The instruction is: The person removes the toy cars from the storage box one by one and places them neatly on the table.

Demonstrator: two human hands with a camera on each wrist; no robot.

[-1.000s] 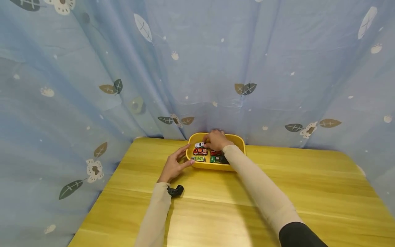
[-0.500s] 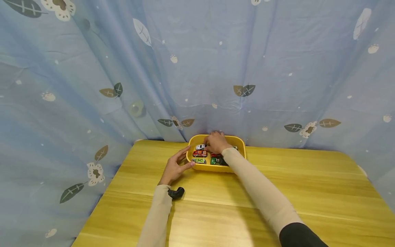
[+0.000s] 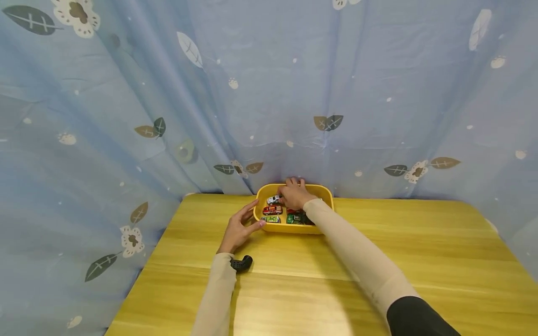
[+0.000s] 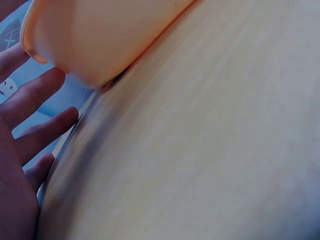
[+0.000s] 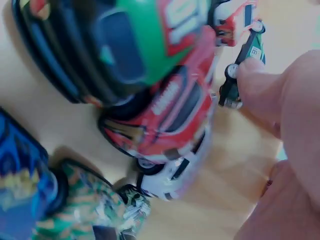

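My right hand (image 3: 295,193) reaches into a yellow plastic bin (image 3: 290,229) at the back of the table. Its thumb and forefinger pinch a small white toy car (image 3: 273,200). In the right wrist view a fingertip presses on a toy car's green and white side (image 5: 256,52), its wheels showing; the other fingers are partly hidden. Beside it in the bin sit a red toy car (image 3: 272,210), a lime-green one (image 3: 271,219) and a green one (image 3: 294,219). My left hand (image 3: 237,230) spans the bin's left front corner, straight fingers touching the outer wall (image 4: 105,40).
Other toy cars lie close under the right wrist, among them a camouflage one (image 5: 80,205) and a blue one (image 5: 20,175). A blue patterned curtain (image 3: 269,93) hangs right behind the bin. The wooden table (image 3: 290,294) extends toward me and to both sides.
The white toy car has turned slightly and now lies at an angle under the right fingers. The left hand stays at the bin's corner; the head view has shifted a little.
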